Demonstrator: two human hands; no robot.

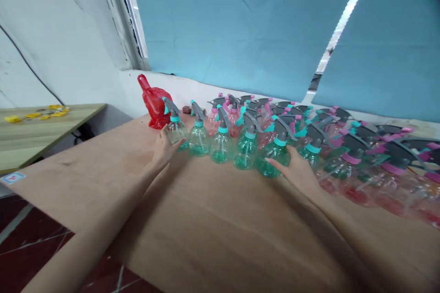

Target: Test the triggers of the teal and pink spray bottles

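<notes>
My left hand point(166, 147) is wrapped round the body of a green spray bottle point(176, 131) at the left end of a row. My right hand point(296, 167) grips another green spray bottle point(274, 159) low on its body, thumb across the front. Between them stand three more upright: a pale green spray bottle point(199, 140), one beside it point(222, 147), and a deeper green bottle point(245, 151). All have grey trigger heads with turquoise collars.
Pink-collared spray bottles point(357, 183) crowd the right and back of the wooden table point(206, 219). A red plastic bag point(156, 105) lies behind my left hand. Yellow pieces point(32, 115) rest on a side table point(20, 142). A blue curtain point(240, 23) hangs behind.
</notes>
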